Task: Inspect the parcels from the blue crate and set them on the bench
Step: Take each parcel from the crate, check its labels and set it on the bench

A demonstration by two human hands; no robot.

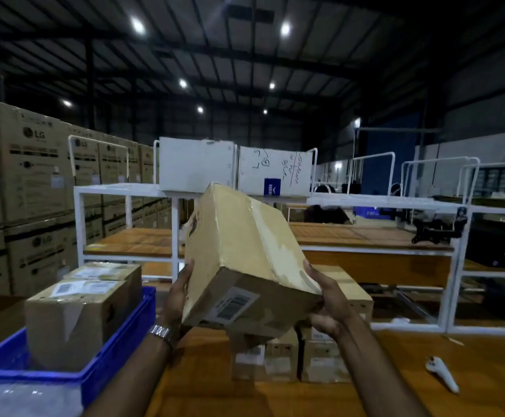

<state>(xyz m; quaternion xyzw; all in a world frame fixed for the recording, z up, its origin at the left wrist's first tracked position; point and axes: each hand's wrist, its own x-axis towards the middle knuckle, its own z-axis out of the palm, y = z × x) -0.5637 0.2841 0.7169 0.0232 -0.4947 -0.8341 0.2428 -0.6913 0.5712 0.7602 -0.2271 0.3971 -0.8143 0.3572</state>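
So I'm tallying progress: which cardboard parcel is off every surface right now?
The tilted parcel, gripped between the left hand and right hand. The others sit in the blue crate or on the bench.

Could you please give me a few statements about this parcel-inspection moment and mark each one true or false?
1. Both hands, the left hand and the right hand, hold the tilted cardboard parcel in the air. True.
2. The blue crate holds no parcels. False: at least two cardboard parcels stand in it.
3. A wristwatch is on the left wrist. True.
4. The held parcel rests flat on the wooden bench. False: it is raised above the bench.
5. A white handheld device lies on the bench to the right. True.
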